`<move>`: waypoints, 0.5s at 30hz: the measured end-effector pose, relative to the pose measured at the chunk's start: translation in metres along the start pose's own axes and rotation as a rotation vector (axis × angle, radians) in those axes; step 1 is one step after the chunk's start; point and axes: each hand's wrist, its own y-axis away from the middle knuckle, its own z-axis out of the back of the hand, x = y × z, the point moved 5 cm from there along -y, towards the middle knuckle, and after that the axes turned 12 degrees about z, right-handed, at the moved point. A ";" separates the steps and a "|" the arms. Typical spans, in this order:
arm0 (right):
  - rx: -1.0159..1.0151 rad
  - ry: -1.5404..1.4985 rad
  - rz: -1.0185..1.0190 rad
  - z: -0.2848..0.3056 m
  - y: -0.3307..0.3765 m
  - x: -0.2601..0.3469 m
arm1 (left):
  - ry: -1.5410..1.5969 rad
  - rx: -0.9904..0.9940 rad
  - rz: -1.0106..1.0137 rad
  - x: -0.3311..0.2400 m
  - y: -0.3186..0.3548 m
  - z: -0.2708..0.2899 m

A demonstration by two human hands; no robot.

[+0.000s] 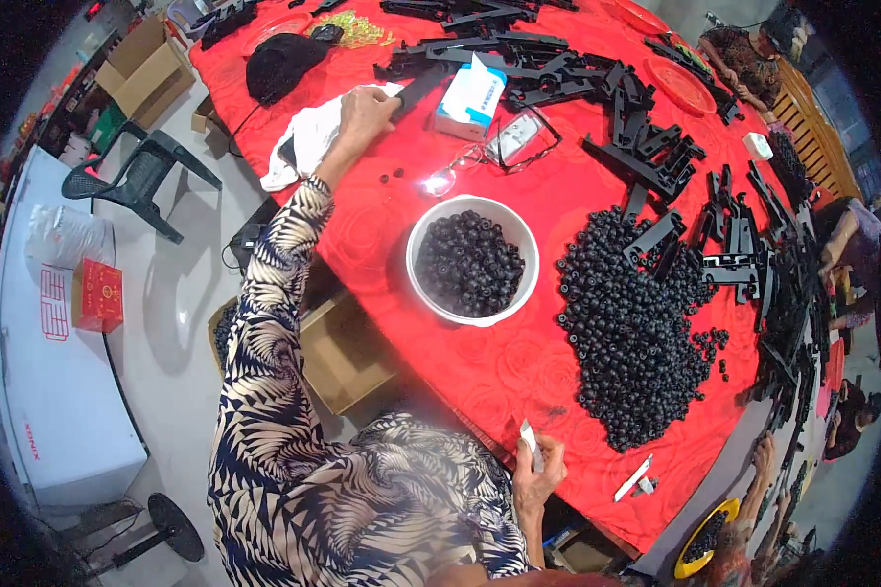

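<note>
My left hand (364,113) reaches over the far left side of the red-covered table, fingers closed on the near end of a long black plastic part (421,92). A white cloth (315,129) lies beneath that wrist. At the near edge of the table, my right hand (542,468) pinches a small pale flat piece with a pointed tip (531,436); its kind is unclear. Between the hands stands a white bowl (416,282) holding many small black ring-shaped pieces (470,256). A large heap of the same black pieces (628,338) spreads to its right.
Long black plastic parts (646,161) are piled along the far and right sides. A tissue box (468,103), eyeglasses (527,147), a black cap (284,67) and a slim white tool (633,478) lie on the table. An open cardboard box (347,367) sits below its left edge. Other people work at right.
</note>
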 end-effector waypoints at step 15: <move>0.052 0.048 -0.069 0.010 0.020 -0.015 | 0.121 0.245 -0.133 -0.157 -0.069 -0.118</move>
